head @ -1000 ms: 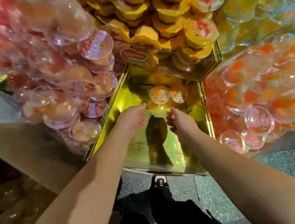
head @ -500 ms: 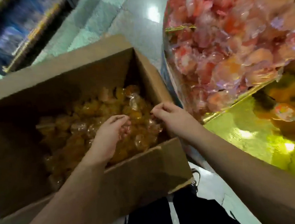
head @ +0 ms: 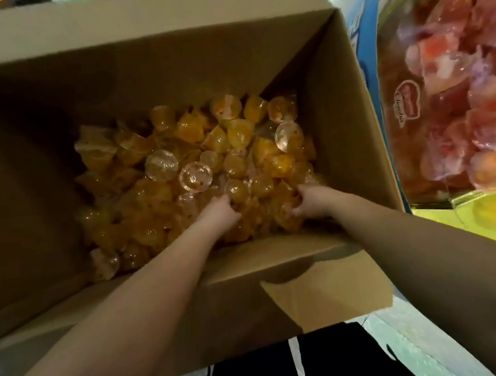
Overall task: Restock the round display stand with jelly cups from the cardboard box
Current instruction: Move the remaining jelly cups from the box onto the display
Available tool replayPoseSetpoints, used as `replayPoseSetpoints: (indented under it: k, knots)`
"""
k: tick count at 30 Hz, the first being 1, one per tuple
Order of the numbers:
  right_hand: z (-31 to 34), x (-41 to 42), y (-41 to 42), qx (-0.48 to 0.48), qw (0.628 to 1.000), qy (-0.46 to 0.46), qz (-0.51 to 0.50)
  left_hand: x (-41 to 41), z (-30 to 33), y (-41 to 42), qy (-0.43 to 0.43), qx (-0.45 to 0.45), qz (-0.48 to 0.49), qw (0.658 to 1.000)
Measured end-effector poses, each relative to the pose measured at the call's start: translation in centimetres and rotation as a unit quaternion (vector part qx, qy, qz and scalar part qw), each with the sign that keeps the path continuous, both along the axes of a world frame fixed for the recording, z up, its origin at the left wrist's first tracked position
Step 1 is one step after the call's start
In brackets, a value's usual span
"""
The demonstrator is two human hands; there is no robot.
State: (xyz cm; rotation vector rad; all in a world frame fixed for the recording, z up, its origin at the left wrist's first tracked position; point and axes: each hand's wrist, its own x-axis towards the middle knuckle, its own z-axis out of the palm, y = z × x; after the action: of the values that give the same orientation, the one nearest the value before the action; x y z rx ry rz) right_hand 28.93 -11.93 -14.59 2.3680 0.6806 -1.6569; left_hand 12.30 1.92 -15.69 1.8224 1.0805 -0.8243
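An open cardboard box (head: 337, 91) fills the view, its bottom covered with several orange jelly cups (head: 193, 150) in clear plastic. Both my hands are down inside it, near its front wall. My left hand (head: 217, 214) has its fingers curled into the heap and grips jelly cups. A little to the right, my right hand (head: 314, 200) also digs in with curled fingers round jelly cups. Fingertips of both hands are buried among the cups. At the right edge stands the round display stand (head: 446, 200) with red and pink jelly cups (head: 459, 102) behind clear plastic.
A gold, shiny shelf section of the stand (head: 491, 218) shows at the lower right. The box's front flap (head: 323, 290) hangs down toward me. Pale tiled floor (head: 420, 350) lies around the box, and my dark trousers (head: 295, 368) are below it.
My view turned from the stand's gold shelf to the box. Both hands left the shelf, reached into the box, and now sink into the orange cups with fingers closing.
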Motion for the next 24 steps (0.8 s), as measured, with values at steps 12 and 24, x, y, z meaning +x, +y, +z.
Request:
replayPoseSetpoints:
  k: [12,24]
  knots:
    - [-2.1,-1.7,0.5,-0.043,0.994,0.013,0.104,-2.5,-4.2,0.8,0.08,0.088,-0.463,0.878]
    - [-2.1,-1.6,0.3,-0.019,0.994,0.006,0.104,-1.8,-4.3,0.9,0.027,0.153,-0.504,0.85]
